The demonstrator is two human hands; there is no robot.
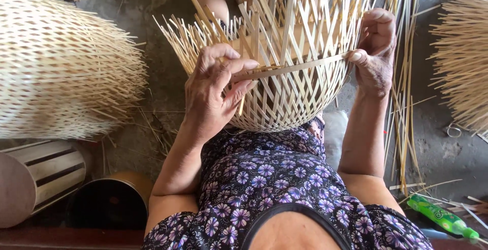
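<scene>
Left hand (216, 90) pinches a bamboo strip (295, 67) across the half-woven basket (284, 102). Right hand (373, 52) grips the strip's far end at the basket's rim.

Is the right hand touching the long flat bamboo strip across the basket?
Touching. In the head view the right hand pinches one end of the long flat bamboo strip at the half-woven bamboo basket's edge.

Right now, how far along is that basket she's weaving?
The rounded bottom of the half-woven basket is already tightly interlaced. In hand: the left hand and right hand pinch a flat horizontal strip across the wall. Left: the loose upright strips above it stand unwoven, and there is no rim. Spare strips lie on the floor.
</scene>
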